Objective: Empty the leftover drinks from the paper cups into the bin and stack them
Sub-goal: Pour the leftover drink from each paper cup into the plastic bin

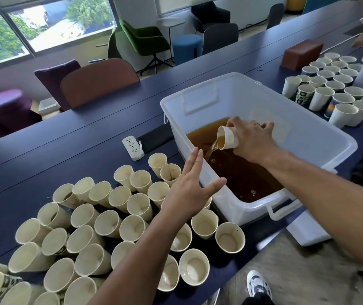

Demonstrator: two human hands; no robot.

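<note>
Head view, mid-pour: my right hand grips a paper cup, fingers wrapped round its wall, and tips it on its side low inside the white plastic bin, where a brown stream runs from the rim into the pooled drink. My left hand hovers flat, fingers straight and apart, holding nothing, above the crowd of cups standing on the dark blue bench just beside the bin's near wall.

The risks, as I judge them: the bin already holds a deep pool, so a faster tip could splash over the wall onto the bench. A white power strip lies near the bin's left side, and any spill running that way would be the worst outcome. The left hand, if it drops carelessly, could topple the packed cups, several of which seem to carry dregs. No stack has been started within sight.
</note>
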